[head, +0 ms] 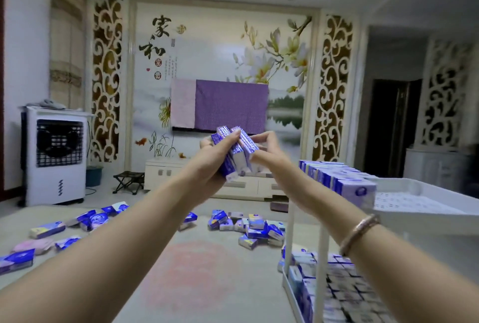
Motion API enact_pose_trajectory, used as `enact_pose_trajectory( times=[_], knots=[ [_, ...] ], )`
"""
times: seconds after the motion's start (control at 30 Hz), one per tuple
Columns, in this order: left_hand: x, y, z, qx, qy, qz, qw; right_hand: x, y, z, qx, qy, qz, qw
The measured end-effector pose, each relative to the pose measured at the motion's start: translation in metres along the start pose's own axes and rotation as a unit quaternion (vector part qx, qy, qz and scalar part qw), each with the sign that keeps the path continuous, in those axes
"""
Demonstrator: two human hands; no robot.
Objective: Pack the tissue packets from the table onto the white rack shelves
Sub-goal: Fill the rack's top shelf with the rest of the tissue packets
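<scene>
A: Start with the biggest thing in reach.

B: The white rack (425,208), at the right. Its top shelf carries a row of tissue packets (337,180) standing on edge along the left side; the rest of that shelf is bare. The lower shelf (344,294) is packed tight with packets, though that part is blurred.

A: And the table?

B: The grey table (207,271) spreads across the foreground, with loose packets (254,227) scattered in a heap near the rack's legs and others strewn toward the left edge.

A: The arms?

B: Both stretched forward and raised, meeting at mid-frame above the table. A bracelet (359,232) sits on the right wrist.

A: The hands?

B: The left hand (210,164) is curled around a bundle of held packets (234,154), thumb over the front, fingers behind. The right hand (269,151) presses against the bundle's right side, its fingers bent and touching the outermost packet. The bundle stands upright and fans slightly at the top, left of the rack.
</scene>
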State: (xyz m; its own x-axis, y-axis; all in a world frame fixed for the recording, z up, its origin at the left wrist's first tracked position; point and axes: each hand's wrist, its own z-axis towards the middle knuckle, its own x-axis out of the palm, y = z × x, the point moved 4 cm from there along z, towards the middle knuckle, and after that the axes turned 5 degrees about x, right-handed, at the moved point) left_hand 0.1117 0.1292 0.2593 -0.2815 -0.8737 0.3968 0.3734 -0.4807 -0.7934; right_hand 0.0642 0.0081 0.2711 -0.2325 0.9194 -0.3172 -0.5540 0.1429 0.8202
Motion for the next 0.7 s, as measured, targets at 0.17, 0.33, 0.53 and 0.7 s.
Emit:
enact_pose_trajectory(
  times=[0.17,0.33,0.53,0.7],
  knots=[
    [0.064,-0.007,-0.016,0.004,0.001,0.031,1.0,-0.05,0.027,-0.027,0.01,-0.052,-0.05,0.997],
    [0.122,0.009,-0.022,0.042,0.016,0.093,0.995,-0.096,0.023,-0.055,0.03,-0.092,-0.054,0.994],
    [0.182,0.032,-0.021,-0.029,0.077,0.084,0.993,-0.146,0.015,-0.091,0.07,-0.129,-0.094,0.985],
    [0.216,0.049,-0.02,-0.041,0.091,0.165,0.981,-0.169,0.005,-0.101,0.093,-0.158,-0.054,0.982]
  ],
)
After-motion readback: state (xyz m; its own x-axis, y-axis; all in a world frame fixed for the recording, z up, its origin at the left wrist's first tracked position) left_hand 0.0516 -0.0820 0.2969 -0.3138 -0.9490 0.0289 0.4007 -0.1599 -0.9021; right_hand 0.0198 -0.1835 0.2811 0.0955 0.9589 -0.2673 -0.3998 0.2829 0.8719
